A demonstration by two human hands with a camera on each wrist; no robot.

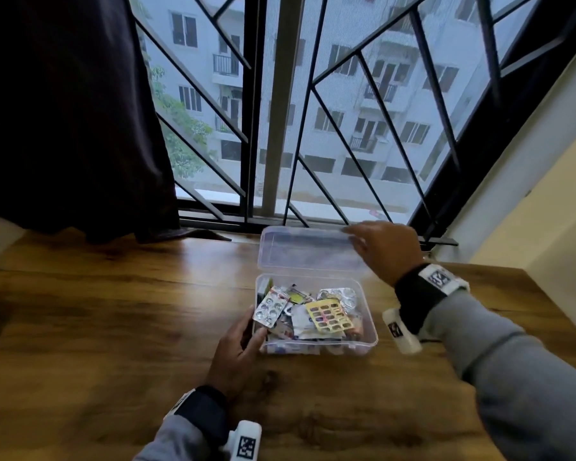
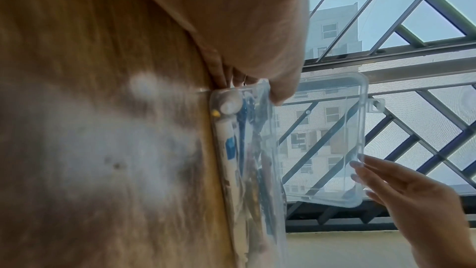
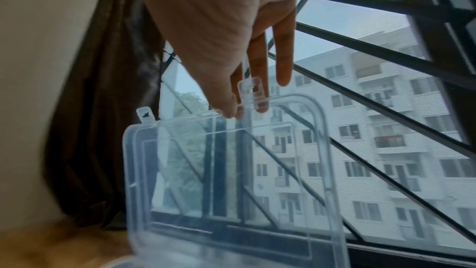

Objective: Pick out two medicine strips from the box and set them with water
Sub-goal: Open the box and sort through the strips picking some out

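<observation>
Two hands bracket the open box, and we start at their fingertips. The right hand (image 1: 384, 249) reaches to the far edge of the raised lid (image 1: 308, 247); its fingers (image 3: 260, 89) are nearly straight and a little spread, the tips touching the lid's top edge beside a latch tab (image 3: 253, 94), steadying the lid without wrapping it. The left hand (image 1: 238, 347) is at the near-left corner of the box (image 1: 369, 327), fingers and thumb loosely curled against the clear wall; we cannot tell whether it actually clasps the wall or only braces it.

Moving outward, the medicine strips lie heaped inside the box, still unpicked. A silver strip (image 1: 269, 307) leans at the left end, its long axis running up and away from the left hand, its lower end just beside that hand's fingertips. A yellow strip (image 1: 330, 316) lies flatter near the middle, long axis angled toward the near-right.

We judge the left hand the nearer to both strips: the silver one lies just inward and forward of its fingers, whereas the right hand is occupied above and behind, at the lid. No water shows in any view. The box stands on a wooden table (image 1: 113, 327) before a barred window (image 1: 313, 111), a dark curtain (image 1: 64, 111) to the left.
</observation>
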